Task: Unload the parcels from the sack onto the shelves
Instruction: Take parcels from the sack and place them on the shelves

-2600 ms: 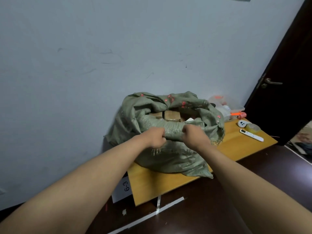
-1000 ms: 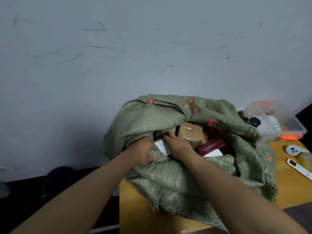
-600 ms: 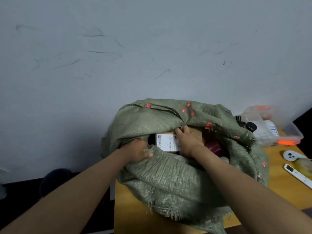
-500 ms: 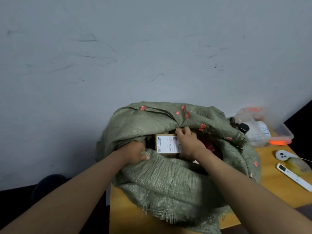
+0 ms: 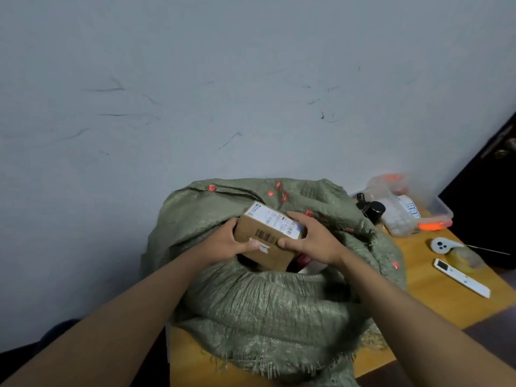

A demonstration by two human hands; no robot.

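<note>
Your left hand grips the left end of a small brown cardboard parcel, thumb laid across its front face beside a barcode sticker. Your right hand clasps the right end, fingers curled over the top edge where a white shipping label sits. Between both hands, the parcel is tilted and held just above the open mouth of a green woven plastic sack dotted with small red marks. Something red and something white show inside the mouth, just under your right wrist; what they are is unclear. The sack slumps on an orange-brown wooden surface set against a scuffed pale grey wall. To the right of the sack, a clear plastic tub with an orange edge stands on the surface. Nearer to you lie a white tape dispenser, a roll of clear tape and a slim white remote-like device.
</note>
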